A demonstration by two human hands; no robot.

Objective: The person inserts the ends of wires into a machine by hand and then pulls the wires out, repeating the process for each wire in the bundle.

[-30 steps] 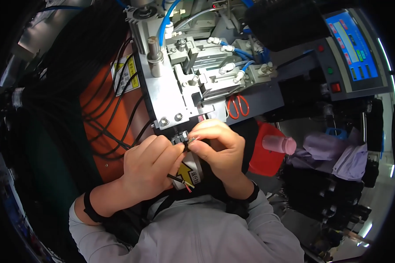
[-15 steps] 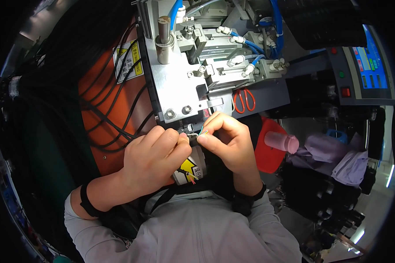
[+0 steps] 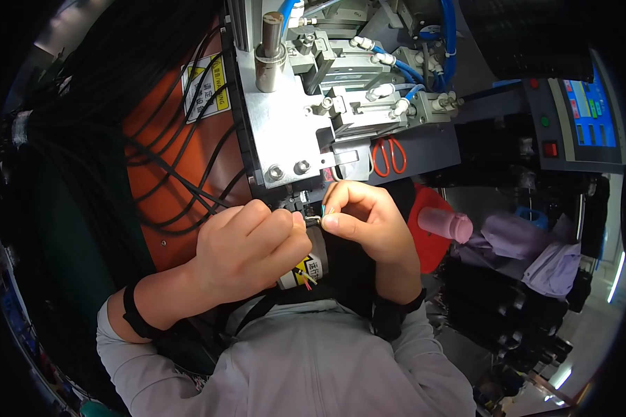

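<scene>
Just below the front edge of a metal machine head [image 3: 278, 139], my two hands work close together. My left hand [image 3: 250, 243] is closed, thumb and fingers pressed round a cable that they mostly cover. Loose wire ends [image 3: 307, 279], pale and reddish, stick out beneath it. My right hand [image 3: 375, 221] pinches thin coloured wires [image 3: 324, 209], blue-green among them, between thumb and forefinger. A short whitish strand [image 3: 313, 218] spans the gap between the hands. Behind it sits a small dark fixture [image 3: 299, 201].
Pneumatic cylinders with blue hoses [image 3: 407, 69] fill the machine's top. Black cables [image 3: 163, 181] cross an orange panel on the left. To the right are red wire loops [image 3: 389, 156], a pink bottle [image 3: 446, 224] on something red, a lilac cloth [image 3: 528, 250] and a lit screen [image 3: 589, 104].
The machine sits slightly farther right in the picture. Both hands have shifted a little right and down, still holding the cable and wires.
</scene>
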